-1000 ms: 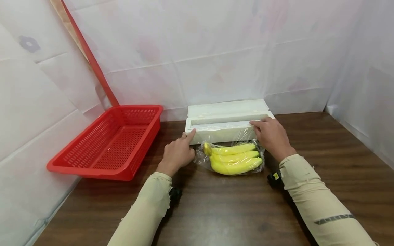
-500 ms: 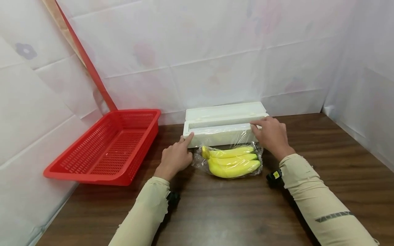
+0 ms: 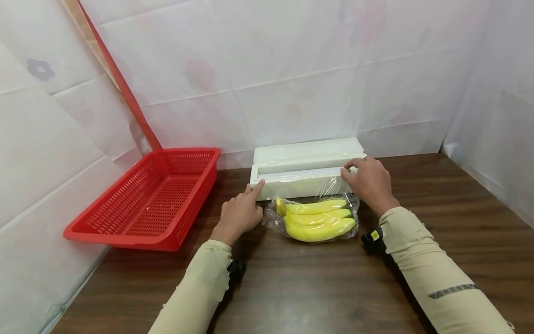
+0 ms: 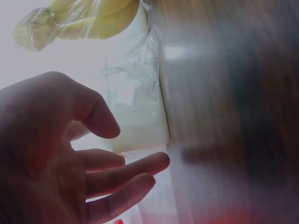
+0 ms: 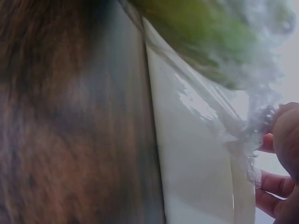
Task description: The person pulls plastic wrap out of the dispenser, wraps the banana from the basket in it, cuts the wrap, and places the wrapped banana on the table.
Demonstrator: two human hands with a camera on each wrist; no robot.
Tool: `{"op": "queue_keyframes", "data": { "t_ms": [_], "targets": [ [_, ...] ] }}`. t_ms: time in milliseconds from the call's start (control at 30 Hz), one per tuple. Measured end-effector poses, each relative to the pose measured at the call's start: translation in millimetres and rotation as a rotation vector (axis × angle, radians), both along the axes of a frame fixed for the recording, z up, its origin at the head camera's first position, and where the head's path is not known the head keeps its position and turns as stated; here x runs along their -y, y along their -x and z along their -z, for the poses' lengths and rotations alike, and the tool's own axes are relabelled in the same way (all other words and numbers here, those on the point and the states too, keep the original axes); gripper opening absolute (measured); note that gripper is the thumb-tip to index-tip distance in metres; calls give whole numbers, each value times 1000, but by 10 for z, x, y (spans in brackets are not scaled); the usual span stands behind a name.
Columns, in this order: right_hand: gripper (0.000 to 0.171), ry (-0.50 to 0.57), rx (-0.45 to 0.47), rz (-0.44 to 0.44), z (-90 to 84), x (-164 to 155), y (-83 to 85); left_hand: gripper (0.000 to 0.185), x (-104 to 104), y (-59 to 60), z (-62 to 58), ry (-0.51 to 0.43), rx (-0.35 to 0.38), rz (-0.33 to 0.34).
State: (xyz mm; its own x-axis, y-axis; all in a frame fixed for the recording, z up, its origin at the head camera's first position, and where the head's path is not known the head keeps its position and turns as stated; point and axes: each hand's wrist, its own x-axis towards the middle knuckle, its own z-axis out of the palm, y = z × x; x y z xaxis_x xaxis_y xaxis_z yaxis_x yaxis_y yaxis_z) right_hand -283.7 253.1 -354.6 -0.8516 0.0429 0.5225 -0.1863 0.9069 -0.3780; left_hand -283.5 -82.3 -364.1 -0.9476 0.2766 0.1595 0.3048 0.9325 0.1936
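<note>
Dark wood table [image 3: 317, 287] carries a red basket [image 3: 150, 199], a white box [image 3: 306, 169] and wrapped bananas [image 3: 317, 220].

Your dark tabletop [image 3: 317, 287] lies open from 4 to 8 o'clock; at 12 the white box [image 3: 306, 174] and wrapped bananas [image 3: 317, 219] block you, at 10 the red basket [image 3: 146, 199]

The person wears long tan sleeves [image 3: 421, 260], one with a grey word on it, and small black wrist cameras [image 3: 372, 237].
</note>
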Motion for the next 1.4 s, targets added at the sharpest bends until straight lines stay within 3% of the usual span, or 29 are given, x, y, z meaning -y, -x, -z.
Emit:
{"op": "queue_keyframes", "data": {
  "t_ms": [200,467,700,1167,1400],
  "targets": [
    [27,8,42,27,37,20,23,72,25,-9,17,5,11,-5],
    [25,44,29,4,15,32,55,73,36,5,1,4,-19,-4],
    [20,95,-39,3,11,-54,29,73,21,-2,-15,10,-2,-5],
    [25,135,-25,-4,-9,-158,-2,73,-48,2,-45,4,22,-7],
    [25,122,-93,0,-6,-195,11,73,-72,2,-60,3,21,-2]
  ]
}}
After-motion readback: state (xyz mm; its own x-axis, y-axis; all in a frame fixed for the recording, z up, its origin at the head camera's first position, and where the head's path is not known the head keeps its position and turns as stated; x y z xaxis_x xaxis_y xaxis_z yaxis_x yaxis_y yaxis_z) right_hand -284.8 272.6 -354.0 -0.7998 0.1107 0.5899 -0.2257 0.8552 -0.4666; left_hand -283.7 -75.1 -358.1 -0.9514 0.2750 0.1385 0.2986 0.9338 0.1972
